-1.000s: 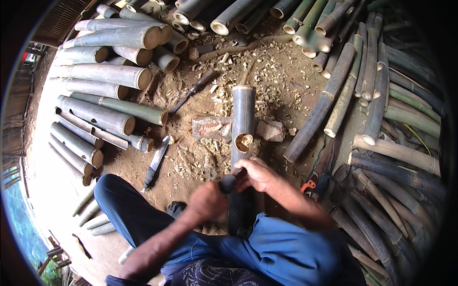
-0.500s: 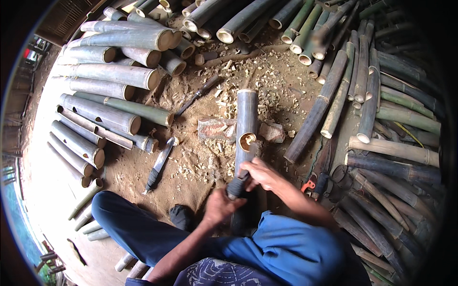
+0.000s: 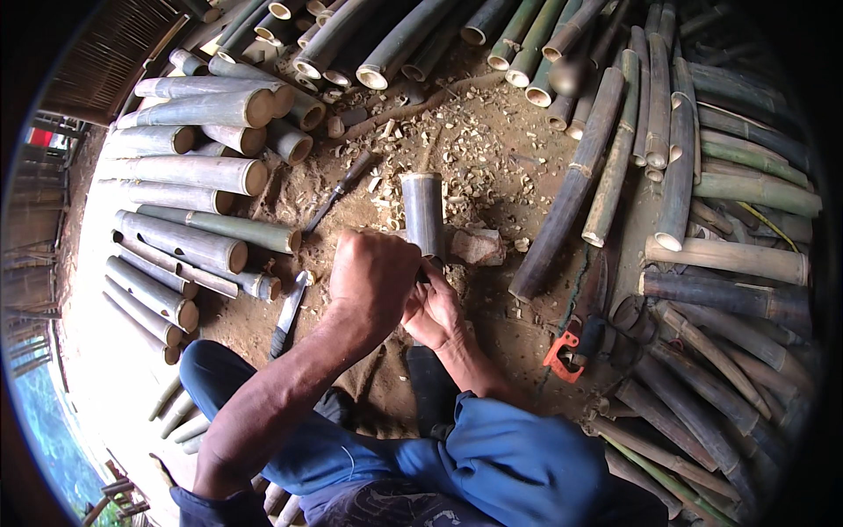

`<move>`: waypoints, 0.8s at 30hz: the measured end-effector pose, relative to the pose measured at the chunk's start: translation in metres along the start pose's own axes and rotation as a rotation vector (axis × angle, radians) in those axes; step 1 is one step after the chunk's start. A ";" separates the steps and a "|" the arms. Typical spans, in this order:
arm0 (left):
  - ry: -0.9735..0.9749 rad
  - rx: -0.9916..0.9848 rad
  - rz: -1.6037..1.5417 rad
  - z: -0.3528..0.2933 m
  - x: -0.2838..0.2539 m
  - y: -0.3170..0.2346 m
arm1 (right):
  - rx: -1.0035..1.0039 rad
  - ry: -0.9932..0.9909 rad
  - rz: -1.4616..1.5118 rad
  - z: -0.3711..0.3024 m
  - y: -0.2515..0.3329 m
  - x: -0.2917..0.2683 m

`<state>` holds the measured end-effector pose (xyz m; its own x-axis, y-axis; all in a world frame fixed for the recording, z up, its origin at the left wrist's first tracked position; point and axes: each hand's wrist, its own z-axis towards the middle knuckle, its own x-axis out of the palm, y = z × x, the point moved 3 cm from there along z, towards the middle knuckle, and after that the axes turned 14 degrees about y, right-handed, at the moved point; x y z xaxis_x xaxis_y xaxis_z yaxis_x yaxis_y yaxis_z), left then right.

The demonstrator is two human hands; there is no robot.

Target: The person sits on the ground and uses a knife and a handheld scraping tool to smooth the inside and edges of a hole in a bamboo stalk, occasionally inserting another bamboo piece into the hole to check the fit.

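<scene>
A grey-brown bamboo tube [image 3: 424, 211] lies in front of me, its far end resting by a rough block [image 3: 479, 248]. My left hand [image 3: 373, 277] is a tight fist raised above the tube, its back toward the view. It covers the tube's cut hole and the knife whose black-wrapped handle showed in it half a second ago. My right hand [image 3: 435, 307] is right beside it, palm turned up, fingers curled against something dark at the left fist. What those fingers grip is mostly hidden.
A knife [image 3: 290, 312] with a dark handle and a wooden-handled tool [image 3: 338, 189] lie on the ground at left. Wood chips [image 3: 474, 145] litter the dirt. An orange saw handle [image 3: 566, 356] is at right. Bamboo tubes [image 3: 202, 176] are stacked left, behind and right.
My left hand has risen and moved forward, turning into a fist over the tube. My right hand has shifted left and turned palm up. The view has shifted slightly.
</scene>
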<state>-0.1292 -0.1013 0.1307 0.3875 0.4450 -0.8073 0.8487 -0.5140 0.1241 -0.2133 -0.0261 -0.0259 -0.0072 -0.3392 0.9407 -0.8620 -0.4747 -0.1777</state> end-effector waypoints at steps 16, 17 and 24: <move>0.067 -0.088 -0.102 -0.017 -0.014 -0.019 | -0.006 0.128 -0.062 -0.008 0.004 -0.013; -0.012 -0.060 -0.092 -0.021 0.001 -0.019 | 0.032 0.081 -0.073 -0.012 0.002 -0.015; 0.360 0.632 -0.452 -0.066 0.060 -0.053 | 0.303 -0.119 -0.829 -0.096 0.013 -0.003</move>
<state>-0.1272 0.0005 0.1136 0.2418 0.8565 -0.4560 0.6305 -0.4959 -0.5971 -0.2733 0.0472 -0.0033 0.6265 0.1345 0.7677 -0.3959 -0.7935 0.4621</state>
